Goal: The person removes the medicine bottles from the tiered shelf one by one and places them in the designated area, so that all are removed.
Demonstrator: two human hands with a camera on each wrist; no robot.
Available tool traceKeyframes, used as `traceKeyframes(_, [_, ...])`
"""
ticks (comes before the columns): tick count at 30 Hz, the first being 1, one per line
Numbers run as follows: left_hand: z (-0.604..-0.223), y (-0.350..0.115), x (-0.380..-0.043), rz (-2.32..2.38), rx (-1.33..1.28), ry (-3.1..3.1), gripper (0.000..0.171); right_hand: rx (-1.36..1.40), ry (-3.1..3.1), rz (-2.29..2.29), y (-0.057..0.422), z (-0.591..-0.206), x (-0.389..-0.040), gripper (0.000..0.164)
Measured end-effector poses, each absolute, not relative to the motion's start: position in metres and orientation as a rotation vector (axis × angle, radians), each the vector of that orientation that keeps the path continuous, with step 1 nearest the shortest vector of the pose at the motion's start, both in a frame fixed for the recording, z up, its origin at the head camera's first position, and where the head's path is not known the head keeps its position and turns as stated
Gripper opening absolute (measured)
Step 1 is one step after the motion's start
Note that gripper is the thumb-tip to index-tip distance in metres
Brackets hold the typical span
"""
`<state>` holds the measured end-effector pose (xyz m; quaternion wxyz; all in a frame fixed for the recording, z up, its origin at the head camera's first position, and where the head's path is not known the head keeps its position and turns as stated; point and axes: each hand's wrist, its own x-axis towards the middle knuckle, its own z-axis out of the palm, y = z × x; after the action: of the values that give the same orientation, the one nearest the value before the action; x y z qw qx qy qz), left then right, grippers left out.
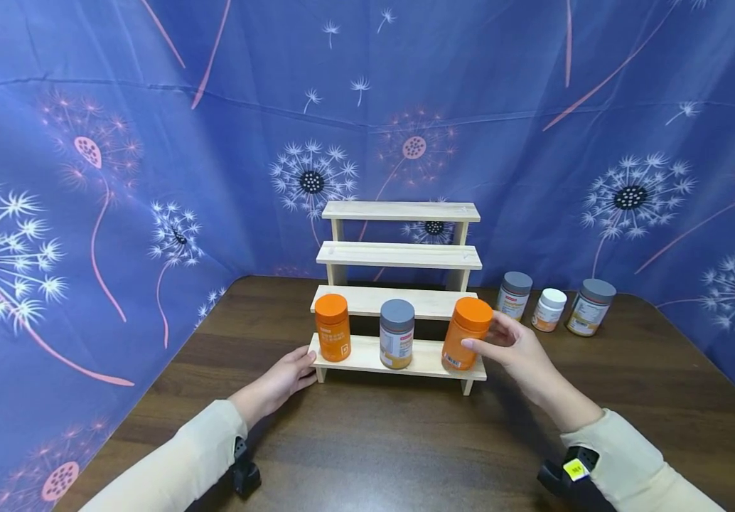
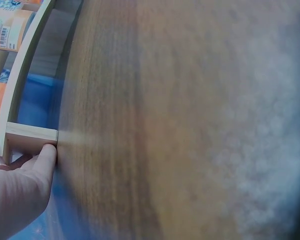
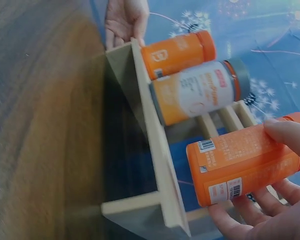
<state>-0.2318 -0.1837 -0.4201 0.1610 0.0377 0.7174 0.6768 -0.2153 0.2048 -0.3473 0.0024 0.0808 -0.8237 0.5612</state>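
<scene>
A wooden step shelf with several tiers stands on the table. At the left end of its lowest tier, my left hand grips the board's end, with fingers against the leg. My right hand holds an orange bottle between thumb and fingers at the right end of that tier. In the right wrist view this bottle's base is close over the board, with a gap showing. Another orange bottle stands at the tier's left, and a grey-lidded jar stands in the middle.
Behind my right hand, two grey-lidded jars and a small white-capped bottle stand on the brown table. A blue dandelion-print cloth hangs behind and along the sides. The upper tiers rise behind the bottles.
</scene>
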Motion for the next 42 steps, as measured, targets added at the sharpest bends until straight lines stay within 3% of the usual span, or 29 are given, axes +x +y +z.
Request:
traceKeyframes(18, [-0.417, -0.183, -0.233, 1.942, 0.105, 2.045, 0.052, 0.186, -2.455, 1.770, 0.252, -0.343, -0.216, 0.071])
traceKeyframes(25, [-0.417, -0.180, -0.234, 1.930, 0.105, 2.054, 0.052, 0.175, -2.329, 1.893, 0.270, -0.349, -0.218, 0.053])
traceKeyframes(37, [-0.418, -0.179, -0.232, 1.934, 0.078, 2.064, 0.050, 0.080, -2.283, 1.934, 0.291, -0.362, -0.227, 0.039])
traceKeyframes(42, [-0.418, -0.179, -0.231, 1.944, 0.055, 2.071, 0.050, 0.032, -2.295, 1.943, 0.301, -0.368, -0.232, 0.048])
